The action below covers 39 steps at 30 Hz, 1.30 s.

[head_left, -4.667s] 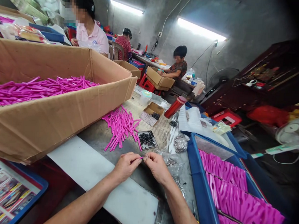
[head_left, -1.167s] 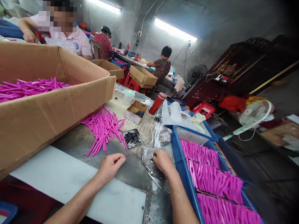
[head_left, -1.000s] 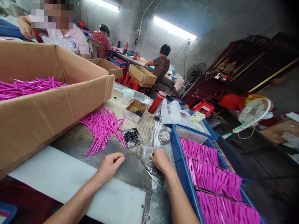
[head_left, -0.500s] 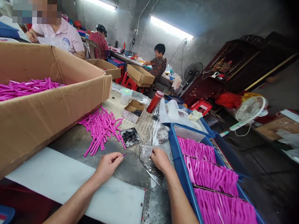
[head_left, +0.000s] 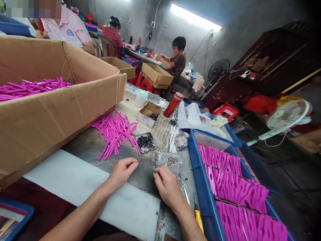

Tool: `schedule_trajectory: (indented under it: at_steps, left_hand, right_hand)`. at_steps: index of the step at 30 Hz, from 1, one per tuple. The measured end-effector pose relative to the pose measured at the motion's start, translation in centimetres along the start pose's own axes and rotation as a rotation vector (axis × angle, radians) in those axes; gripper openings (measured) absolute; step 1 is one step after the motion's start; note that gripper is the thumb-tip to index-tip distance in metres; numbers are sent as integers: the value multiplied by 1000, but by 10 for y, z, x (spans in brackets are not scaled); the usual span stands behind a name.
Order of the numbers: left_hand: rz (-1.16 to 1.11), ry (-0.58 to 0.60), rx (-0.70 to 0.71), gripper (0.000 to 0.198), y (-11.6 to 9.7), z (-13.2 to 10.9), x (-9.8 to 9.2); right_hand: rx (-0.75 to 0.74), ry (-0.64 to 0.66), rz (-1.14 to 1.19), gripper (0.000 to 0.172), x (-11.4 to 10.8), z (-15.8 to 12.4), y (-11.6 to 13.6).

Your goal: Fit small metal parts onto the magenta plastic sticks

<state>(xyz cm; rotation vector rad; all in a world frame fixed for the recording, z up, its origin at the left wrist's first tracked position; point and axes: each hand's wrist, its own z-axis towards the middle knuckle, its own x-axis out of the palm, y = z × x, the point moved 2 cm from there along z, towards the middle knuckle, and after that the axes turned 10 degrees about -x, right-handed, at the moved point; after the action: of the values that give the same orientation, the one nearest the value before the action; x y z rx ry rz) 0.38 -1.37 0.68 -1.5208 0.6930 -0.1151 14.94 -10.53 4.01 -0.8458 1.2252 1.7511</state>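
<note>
My left hand (head_left: pixel 122 171) is closed around a thin pink stick (head_left: pixel 138 161), whose tip pokes out past the fingertips. My right hand (head_left: pixel 166 185) hovers a little to its right, fingers pinched on something too small to make out, just in front of a clear plastic bag of small metal parts (head_left: pixel 169 160). A loose pile of pink sticks (head_left: pixel 117 132) lies on the table beyond my left hand, next to a small tray of dark metal parts (head_left: pixel 146 142).
A big cardboard box (head_left: pixel 52 113) with pink sticks fills the left. A blue crate (head_left: pixel 200 178) holds rows of pink pieces at right. A white board (head_left: pixel 76 181) lies under my forearms. A yellow-handled tool (head_left: pixel 198 216), a red flask (head_left: pixel 173 104) and several seated people are also in view.
My right hand has pulled back out of the plastic bag toward me and to the left, now pinched. My left hand keeps hold of the pink stick.
</note>
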Motion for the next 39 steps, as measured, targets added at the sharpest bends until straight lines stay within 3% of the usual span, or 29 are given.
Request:
schedule_trajectory:
  at_steps: [3,6,12,15,23,33,39]
  left_hand:
    - [-7,5,9,26,-1,-1,0]
    - [-14,10,9,25,-1,-1,1]
    - [-23,10,2,26,1,0,1]
    - [-25,6,-3,26,3,0,1]
    - [-28,4,-5,24,3,-1,1]
    - [-28,7,-1,23,1,-1,1]
    - [-24,4,0,23,2,-1,1]
  right_hand:
    - [-44,94,-185,17,25,-8,-2]
    - [-56,157,-243,17,34,-13,-7]
    - [50,117,-34,19,13,-12,-13]
    - [81,139,-35,18,7,-10,-15]
    - [29,332,-129,17,22,-10,-6]
    - [-10,390,-219,16,29,-8,-6]
    - [0,395,-147,17,25,-6,-5]
